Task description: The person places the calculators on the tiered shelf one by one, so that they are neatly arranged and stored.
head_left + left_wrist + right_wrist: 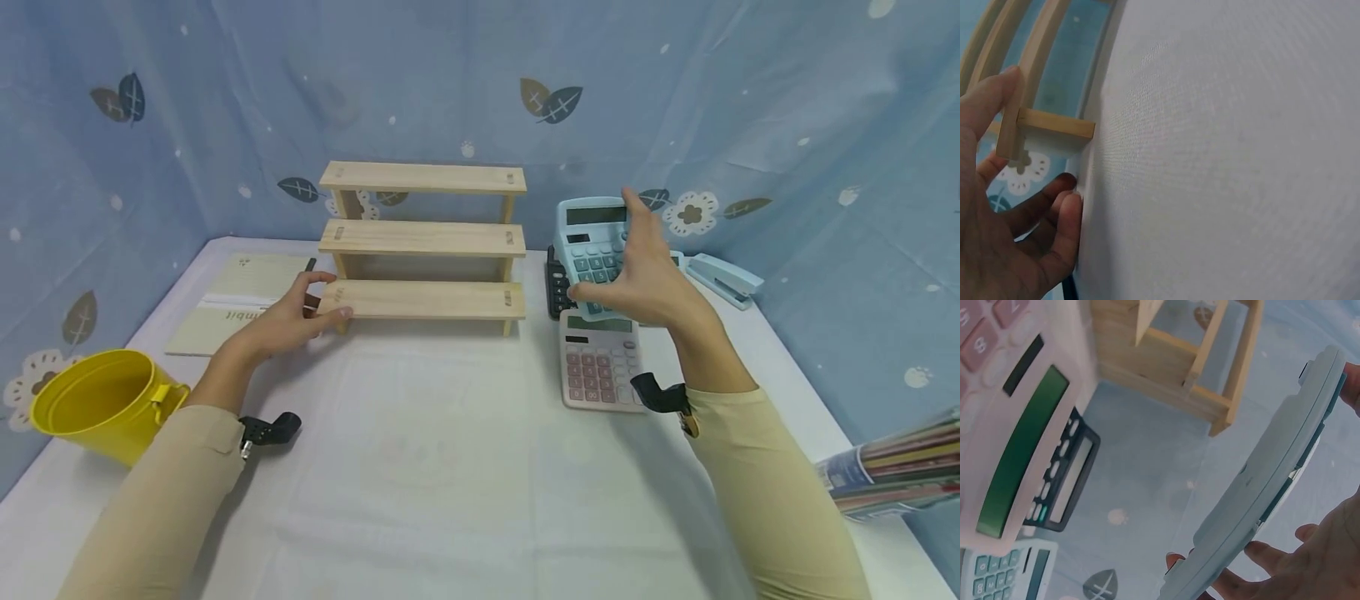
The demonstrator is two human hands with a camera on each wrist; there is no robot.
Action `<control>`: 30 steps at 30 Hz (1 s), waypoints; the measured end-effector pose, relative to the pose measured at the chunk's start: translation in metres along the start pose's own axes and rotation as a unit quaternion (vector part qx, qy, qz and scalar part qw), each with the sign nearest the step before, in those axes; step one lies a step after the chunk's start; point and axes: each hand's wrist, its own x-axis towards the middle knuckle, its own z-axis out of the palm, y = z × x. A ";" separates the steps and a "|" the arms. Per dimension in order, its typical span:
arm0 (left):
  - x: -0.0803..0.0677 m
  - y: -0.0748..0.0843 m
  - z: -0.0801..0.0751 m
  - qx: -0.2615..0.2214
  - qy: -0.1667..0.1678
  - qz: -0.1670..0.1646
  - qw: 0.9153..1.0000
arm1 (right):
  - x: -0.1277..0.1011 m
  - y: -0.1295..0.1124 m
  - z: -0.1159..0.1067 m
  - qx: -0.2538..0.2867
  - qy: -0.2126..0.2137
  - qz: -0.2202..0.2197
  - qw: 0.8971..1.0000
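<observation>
My right hand point(637, 279) grips the blue calculator point(592, 237), lifted just right of the rack point(423, 242), long axis running away from me. Left hand point(296, 317) pinches the rack's lowest left corner.

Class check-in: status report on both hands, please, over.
Left hand grips wooden shelf at its lowest step. Right hand holds blue calculator lifted. Pink calculator lies below.

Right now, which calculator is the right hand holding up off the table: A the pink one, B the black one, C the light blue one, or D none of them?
C: the right hand grips the light blue calculator tilted up in the air, while the pink calculator lies flat on the table.
</observation>
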 end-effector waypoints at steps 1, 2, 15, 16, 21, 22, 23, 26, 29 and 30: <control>0.001 -0.001 0.001 0.000 0.000 0.000 1.000 | 0.001 -0.001 0.001 0.000 -0.001 -0.001 1.000; 0.001 -0.003 0.001 0.000 0.001 -0.001 1.000 | 0.002 -0.002 0.003 0.001 -0.002 -0.002 1.000; 0.005 -0.003 0.005 -0.005 0.006 -0.002 1.000 | 0.024 -0.019 0.013 -0.002 -0.007 -0.029 1.000; 0.005 -0.003 0.005 -0.006 0.006 -0.002 1.000 | 0.026 -0.020 0.014 -0.004 -0.008 -0.030 1.000; 0.006 -0.002 0.005 -0.008 -0.001 -0.003 1.000 | 0.035 -0.027 0.018 -0.013 -0.016 -0.031 0.999; 0.005 -0.003 0.005 -0.008 -0.002 -0.004 1.000 | 0.038 -0.028 0.019 -0.013 -0.017 -0.032 0.999; 0.005 -0.003 0.004 -0.006 -0.002 -0.004 1.000 | 0.040 -0.030 0.020 -0.015 -0.018 -0.032 0.999; 0.004 -0.005 0.002 0.000 -0.001 -0.005 1.000 | 0.048 -0.037 0.024 -0.017 -0.016 -0.033 0.999; 0.003 -0.006 0.002 0.002 -0.002 -0.004 1.000 | 0.055 -0.044 0.026 -0.016 -0.014 -0.028 0.999; 0.004 -0.006 0.002 0.002 -0.003 -0.003 1.000 | 0.057 -0.046 0.027 -0.017 -0.013 -0.027 0.999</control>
